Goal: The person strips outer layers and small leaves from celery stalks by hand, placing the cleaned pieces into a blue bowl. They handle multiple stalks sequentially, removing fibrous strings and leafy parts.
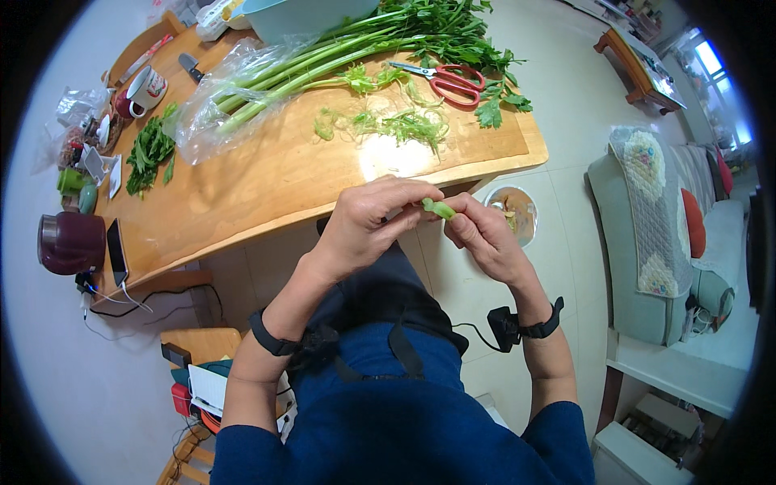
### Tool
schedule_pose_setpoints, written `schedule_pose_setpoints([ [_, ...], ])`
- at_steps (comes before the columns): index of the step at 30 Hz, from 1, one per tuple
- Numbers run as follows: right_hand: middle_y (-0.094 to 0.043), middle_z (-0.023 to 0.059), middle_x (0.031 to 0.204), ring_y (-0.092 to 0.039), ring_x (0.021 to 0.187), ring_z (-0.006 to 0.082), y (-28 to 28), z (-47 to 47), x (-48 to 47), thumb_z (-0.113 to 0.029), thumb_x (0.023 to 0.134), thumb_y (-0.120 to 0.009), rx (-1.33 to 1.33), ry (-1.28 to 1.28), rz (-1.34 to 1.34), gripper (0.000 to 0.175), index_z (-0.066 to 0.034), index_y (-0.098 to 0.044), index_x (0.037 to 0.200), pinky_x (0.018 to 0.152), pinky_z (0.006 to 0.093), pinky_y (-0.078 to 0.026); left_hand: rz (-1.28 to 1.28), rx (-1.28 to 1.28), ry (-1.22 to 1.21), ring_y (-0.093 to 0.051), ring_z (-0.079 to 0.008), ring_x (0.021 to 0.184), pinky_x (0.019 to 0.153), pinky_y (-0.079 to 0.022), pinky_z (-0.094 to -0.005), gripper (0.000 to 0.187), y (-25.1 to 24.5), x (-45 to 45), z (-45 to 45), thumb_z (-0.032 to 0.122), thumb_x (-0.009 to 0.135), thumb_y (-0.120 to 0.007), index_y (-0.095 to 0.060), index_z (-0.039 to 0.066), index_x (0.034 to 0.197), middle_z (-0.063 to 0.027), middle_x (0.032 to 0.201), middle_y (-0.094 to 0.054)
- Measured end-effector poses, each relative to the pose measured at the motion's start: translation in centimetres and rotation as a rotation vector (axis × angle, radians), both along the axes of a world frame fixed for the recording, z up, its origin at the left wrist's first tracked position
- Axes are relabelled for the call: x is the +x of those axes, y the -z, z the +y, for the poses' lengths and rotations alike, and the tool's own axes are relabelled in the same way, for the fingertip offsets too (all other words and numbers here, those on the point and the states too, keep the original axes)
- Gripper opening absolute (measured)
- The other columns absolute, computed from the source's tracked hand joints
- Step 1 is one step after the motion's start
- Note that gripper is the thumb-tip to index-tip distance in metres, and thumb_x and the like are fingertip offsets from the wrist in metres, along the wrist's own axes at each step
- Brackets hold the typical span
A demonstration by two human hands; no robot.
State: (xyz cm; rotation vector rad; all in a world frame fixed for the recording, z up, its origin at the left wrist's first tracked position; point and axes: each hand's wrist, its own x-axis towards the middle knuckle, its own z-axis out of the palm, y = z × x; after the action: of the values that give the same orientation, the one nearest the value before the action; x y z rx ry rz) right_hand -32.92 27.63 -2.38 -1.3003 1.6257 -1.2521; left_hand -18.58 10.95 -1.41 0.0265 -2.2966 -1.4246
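A short piece of green celery stalk (440, 210) is held over the front edge of the wooden table (267, 182). My right hand (488, 236) pinches it between thumb and fingers. At its other end, the thumb and forefinger of my left hand (379, 212) close on the tip. Stringy celery peelings (406, 125) lie on the tabletop beyond my hands. Behind them, long leafy celery stalks (339, 51) rest partly inside a clear plastic bag (203, 130). Red-handled scissors (458, 86) lie beside the leaves, blades pointing left.
Below the table's right corner stands a waste bin (512, 212) with scraps inside. A light blue basin (303, 18), a knife (191, 66), a mug (147, 88), loose celery leaves (148, 151) and a phone (117, 251) occupy the table. A sofa (642, 242) stands at the right.
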Motion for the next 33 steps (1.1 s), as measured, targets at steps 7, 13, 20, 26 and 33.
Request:
schedule_pose_setpoints([
  [7,-0.050,-0.0002,0.067,-0.050,0.062,0.0080,0.4,0.8,-0.8,-0.029,0.102,-0.045,0.023,0.000,-0.174,0.029,-0.0030,-0.058,0.103,0.057,0.0244,-0.042,-0.005,0.624,-0.051,-0.065,-0.0170,0.091,0.073,-0.054,-0.0258,0.019,-0.5,1.1,-1.6,-0.003,0.091,-0.053,-0.060,-0.002,0.109,-0.0136,0.110,-0.063],
  [13,-0.053,0.0007,0.068,-0.051,0.061,0.0087,0.3,0.6,-0.5,-0.030,0.102,-0.046,0.015,-0.015,-0.095,0.031,-0.0022,-0.060,0.100,0.057,0.0250,-0.043,-0.108,1.057,-0.037,-0.052,-0.0085,0.067,0.056,-0.045,-0.0222,0.022,-0.9,0.6,-1.0,0.017,0.093,-0.059,-0.049,0.005,0.108,-0.0040,0.090,-0.053],
  [20,-0.059,0.0033,0.078,-0.057,0.070,0.0096,0.2,0.4,-0.2,-0.026,0.098,-0.053,-0.010,-0.002,-0.052,0.026,-0.0010,-0.058,0.104,0.062,0.0254,-0.047,-0.239,0.616,-0.027,-0.047,-0.0041,0.073,0.063,-0.041,-0.0203,0.020,-0.9,-0.1,2.2,0.021,0.098,-0.054,-0.057,0.002,0.097,0.0029,0.082,-0.053],
  [26,-0.057,0.0029,0.090,-0.049,0.064,0.0046,1.1,0.1,0.8,-0.015,0.094,-0.061,-0.095,0.143,-0.209,0.026,-0.0037,-0.048,0.114,0.052,0.0173,-0.039,-0.178,0.842,-0.113,-0.043,-0.0016,0.061,0.053,-0.035,-0.0177,0.018,0.1,-0.7,2.3,0.021,0.097,-0.056,-0.059,0.004,0.092,0.0043,0.070,-0.051],
  [33,-0.058,0.0051,0.078,-0.050,0.051,0.0073,0.5,-0.1,-0.3,-0.016,0.098,-0.055,-0.246,0.287,-0.439,0.020,-0.0041,-0.047,0.111,0.044,0.0184,-0.040,-0.175,0.763,-0.299,-0.040,-0.0017,0.055,0.049,-0.034,-0.0187,0.018,1.3,-0.8,0.6,0.020,0.096,-0.058,-0.060,0.004,0.088,0.0051,0.066,-0.049],
])
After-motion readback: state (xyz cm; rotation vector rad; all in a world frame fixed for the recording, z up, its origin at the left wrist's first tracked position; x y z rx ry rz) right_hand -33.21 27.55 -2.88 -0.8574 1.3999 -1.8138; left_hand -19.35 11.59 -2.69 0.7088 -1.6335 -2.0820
